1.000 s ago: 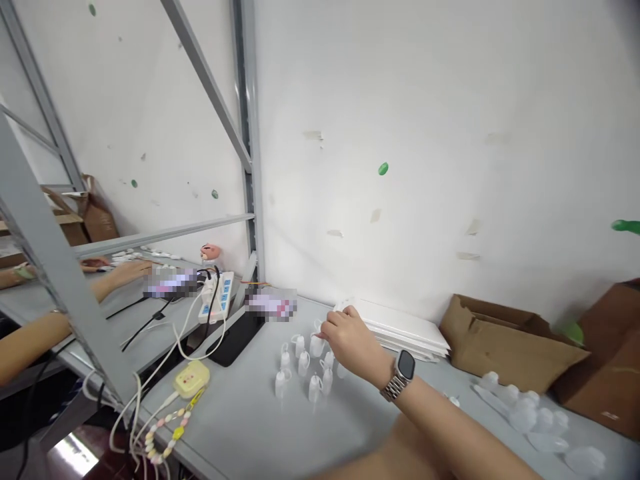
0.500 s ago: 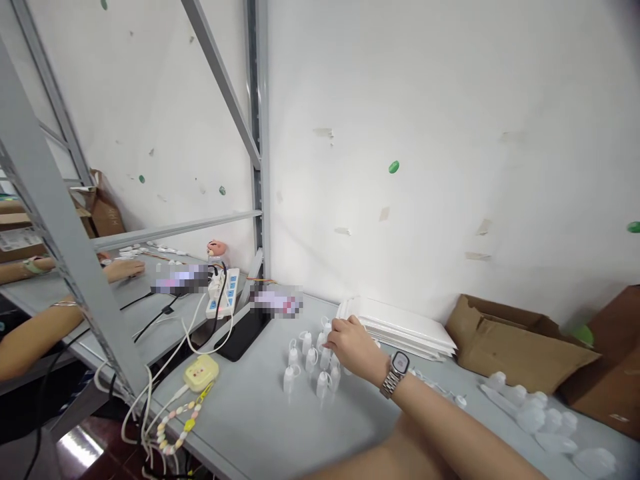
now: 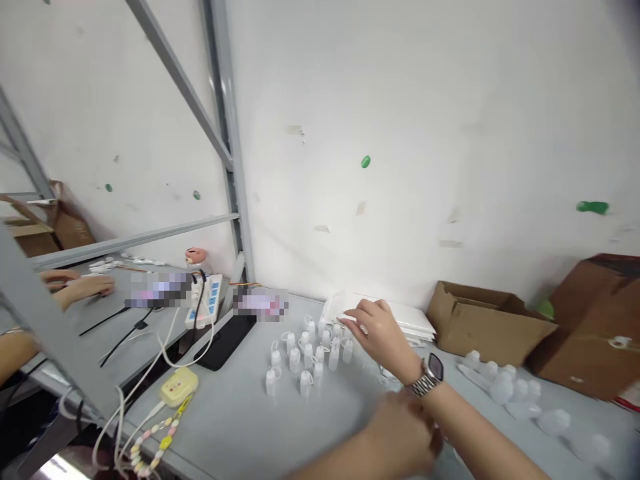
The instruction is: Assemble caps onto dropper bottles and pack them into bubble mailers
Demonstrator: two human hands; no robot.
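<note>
btls (image 3: 295, 361) on tbl (image 3: 235, 427), wht wall (image 3: 425, 100)

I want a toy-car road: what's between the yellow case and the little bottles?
In the head view, just bare grey tabletop lies between the yellow case and the closest little bottle.

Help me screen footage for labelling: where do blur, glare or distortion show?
In the head view, the left hand is badly blurred, while the right hand is clearer; in the same head view, glare whitens the floor at lower left; also in the head view, two patches are pixelated, and the upright leans, perhaps from lens or camera tilt.
</note>
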